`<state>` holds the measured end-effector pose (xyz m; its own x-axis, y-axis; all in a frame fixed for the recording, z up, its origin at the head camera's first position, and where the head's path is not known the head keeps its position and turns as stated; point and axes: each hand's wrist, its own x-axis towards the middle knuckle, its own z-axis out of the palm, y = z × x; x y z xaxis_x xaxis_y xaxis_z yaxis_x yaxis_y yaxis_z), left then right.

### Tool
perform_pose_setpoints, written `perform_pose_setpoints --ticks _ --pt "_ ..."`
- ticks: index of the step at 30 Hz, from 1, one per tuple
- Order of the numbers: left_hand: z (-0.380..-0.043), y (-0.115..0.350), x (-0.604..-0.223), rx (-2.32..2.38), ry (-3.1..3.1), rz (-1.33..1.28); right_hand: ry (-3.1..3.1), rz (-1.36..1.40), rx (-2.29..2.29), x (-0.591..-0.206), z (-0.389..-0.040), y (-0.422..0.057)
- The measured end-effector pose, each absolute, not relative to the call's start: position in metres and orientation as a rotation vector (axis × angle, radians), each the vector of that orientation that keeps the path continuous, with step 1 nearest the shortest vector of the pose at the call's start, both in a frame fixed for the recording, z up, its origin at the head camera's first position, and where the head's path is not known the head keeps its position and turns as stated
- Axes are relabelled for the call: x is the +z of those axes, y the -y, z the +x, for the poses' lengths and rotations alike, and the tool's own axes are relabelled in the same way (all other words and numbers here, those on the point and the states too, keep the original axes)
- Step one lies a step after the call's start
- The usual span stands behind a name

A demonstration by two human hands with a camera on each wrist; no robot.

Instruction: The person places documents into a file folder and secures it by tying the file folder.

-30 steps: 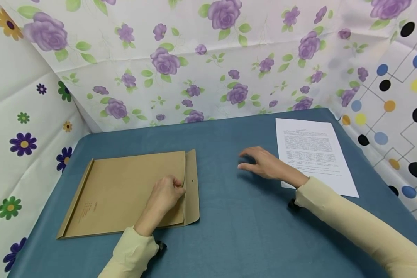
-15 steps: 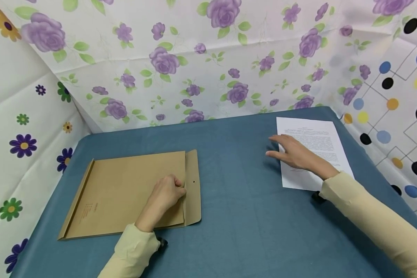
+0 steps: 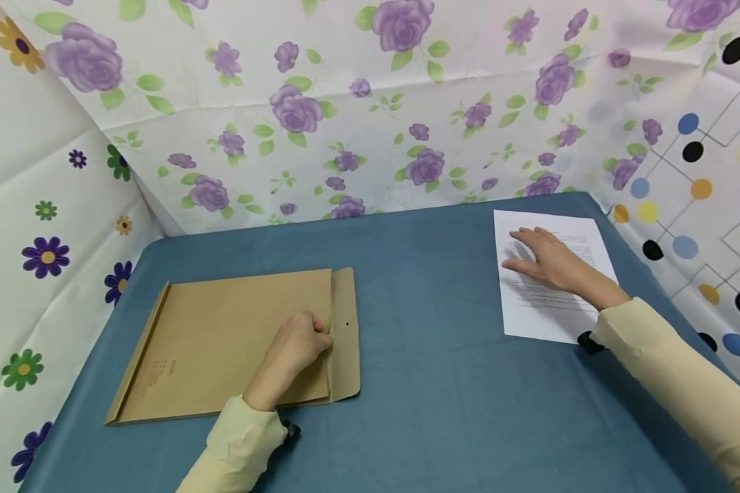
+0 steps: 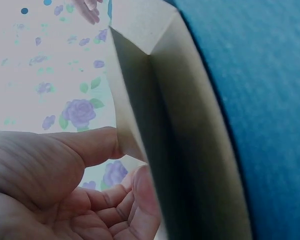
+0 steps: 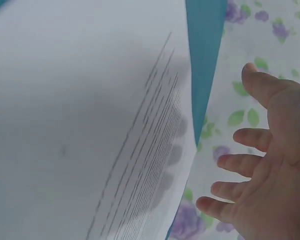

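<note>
A brown kraft paper envelope lies flat at the left of the table, its flap folded out to the right. At the mouth, my left hand pinches the upper edge between thumb and fingers. In the left wrist view that edge is lifted and the envelope's mouth gapes open. Over a printed sheet of paper at the right, my right hand hovers with fingers spread and relaxed, holding nothing. The right wrist view shows finger shadows on the sheet.
A blue cloth covers the table. Behind it hangs a white curtain with purple roses. Patterned cloths also close in the left and right sides.
My right hand has moved right, from the bare cloth beside the sheet to a place over it. The left hand keeps its pinch on the envelope's edge.
</note>
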<state>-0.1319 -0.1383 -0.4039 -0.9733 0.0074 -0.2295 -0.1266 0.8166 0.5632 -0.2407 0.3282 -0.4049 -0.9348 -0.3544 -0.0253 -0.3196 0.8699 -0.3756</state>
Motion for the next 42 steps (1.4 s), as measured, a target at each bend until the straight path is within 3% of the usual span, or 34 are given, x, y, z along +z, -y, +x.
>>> perform_pose_setpoints --ticks 25,42 --pt "-0.139 0.144 -0.404 0.884 -2.734 -0.086 -2.966 -0.310 -0.463 -0.405 -0.305 -0.392" --pt "-0.138 0.144 -0.407 0.918 -2.725 -0.044 -2.890 -0.271 -0.378 -0.422 -0.332 -0.404"
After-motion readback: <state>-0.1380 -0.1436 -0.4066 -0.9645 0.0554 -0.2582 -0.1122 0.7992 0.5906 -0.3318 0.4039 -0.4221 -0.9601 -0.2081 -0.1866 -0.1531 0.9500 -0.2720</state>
